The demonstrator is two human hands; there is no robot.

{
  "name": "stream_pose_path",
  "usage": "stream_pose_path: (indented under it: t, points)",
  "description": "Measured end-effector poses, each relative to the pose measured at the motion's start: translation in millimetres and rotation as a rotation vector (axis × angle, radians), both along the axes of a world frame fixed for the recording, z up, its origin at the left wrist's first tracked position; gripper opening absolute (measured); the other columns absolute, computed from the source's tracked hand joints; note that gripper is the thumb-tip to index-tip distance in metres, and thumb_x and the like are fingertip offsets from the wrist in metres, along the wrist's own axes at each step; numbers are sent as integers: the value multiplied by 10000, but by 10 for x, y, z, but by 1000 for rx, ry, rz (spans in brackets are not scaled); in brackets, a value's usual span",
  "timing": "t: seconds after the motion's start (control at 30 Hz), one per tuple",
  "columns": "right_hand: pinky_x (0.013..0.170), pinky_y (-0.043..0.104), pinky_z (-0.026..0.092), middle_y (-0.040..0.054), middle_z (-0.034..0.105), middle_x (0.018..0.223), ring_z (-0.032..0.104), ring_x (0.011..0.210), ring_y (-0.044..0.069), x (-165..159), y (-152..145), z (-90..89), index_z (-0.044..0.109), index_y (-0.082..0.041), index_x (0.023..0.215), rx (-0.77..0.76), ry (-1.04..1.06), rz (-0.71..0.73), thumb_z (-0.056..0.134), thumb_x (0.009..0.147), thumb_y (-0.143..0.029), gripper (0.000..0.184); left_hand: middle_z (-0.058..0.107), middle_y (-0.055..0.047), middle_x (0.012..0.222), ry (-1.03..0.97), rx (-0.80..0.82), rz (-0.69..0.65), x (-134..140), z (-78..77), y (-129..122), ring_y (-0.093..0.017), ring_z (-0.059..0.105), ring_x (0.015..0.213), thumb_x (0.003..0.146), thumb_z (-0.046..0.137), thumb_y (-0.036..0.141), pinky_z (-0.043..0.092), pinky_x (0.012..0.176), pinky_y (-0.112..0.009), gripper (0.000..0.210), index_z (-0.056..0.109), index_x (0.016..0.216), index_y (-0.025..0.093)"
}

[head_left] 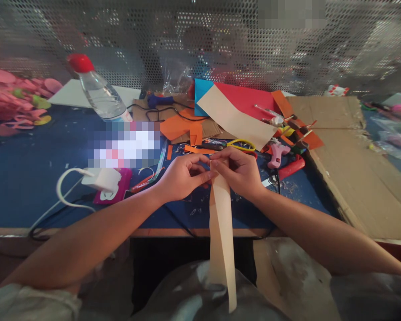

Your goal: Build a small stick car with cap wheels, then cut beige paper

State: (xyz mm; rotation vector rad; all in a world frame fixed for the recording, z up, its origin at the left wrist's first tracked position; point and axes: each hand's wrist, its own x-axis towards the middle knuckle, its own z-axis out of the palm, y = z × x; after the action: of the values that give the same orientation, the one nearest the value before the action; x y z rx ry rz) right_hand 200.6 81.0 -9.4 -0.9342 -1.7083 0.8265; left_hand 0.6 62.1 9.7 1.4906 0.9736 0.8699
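Observation:
A long beige paper strip (221,214), folded lengthwise, hangs from my fingers over the table's front edge toward my lap. My right hand (242,171) pinches its top end between thumb and fingers. My left hand (185,174) is closed at the same end, its thumb and fingertips meeting at the paper's left edge. The fingers cover the very top of the strip. Just beyond my hands lie yellow-handled scissors (242,143) and narrow orange paper pieces (196,150). A larger beige paper sheet (234,120) rests farther back.
A pink glue gun (278,154) and a red-handled knife (291,168) lie to the right, beside large cardboard (364,174). On the left are a water bottle (102,91), a white charger (102,180) in a magenta socket block, cables, and pink petal-like pieces (16,98). Perforated metal (173,40) stands behind.

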Motion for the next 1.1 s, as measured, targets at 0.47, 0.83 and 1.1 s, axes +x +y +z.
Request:
stream_pose_path:
  t: [0.47,0.83,1.1]
  points:
    - [705,336,505,36,746,858,632,741,177,-10,-21,48,767,-219,923,59,-63,6,734,925,-307,94,753,-33,748,-18,68,6,3,14,-7,-131,724,641,905,820,450,581,624,-241,324,687,881,156]
    - [579,292,469,27,715,822,605,675,167,-33,3,-14,714,-215,983,-250,145,91,813,862,-556,375,728,-7,719,-113,29,70,19,25,4,-136,732,646,883,830,495,636,627,-246,377,642,833,171]
    - [572,269,475,-21,647,739,584,632,141,-37,58,-18,628,-231,873,-444,312,176,908,764,-531,424,739,-9,707,-129,-6,74,0,-8,28,-143,733,625,872,837,477,641,611,-257,358,641,853,178]
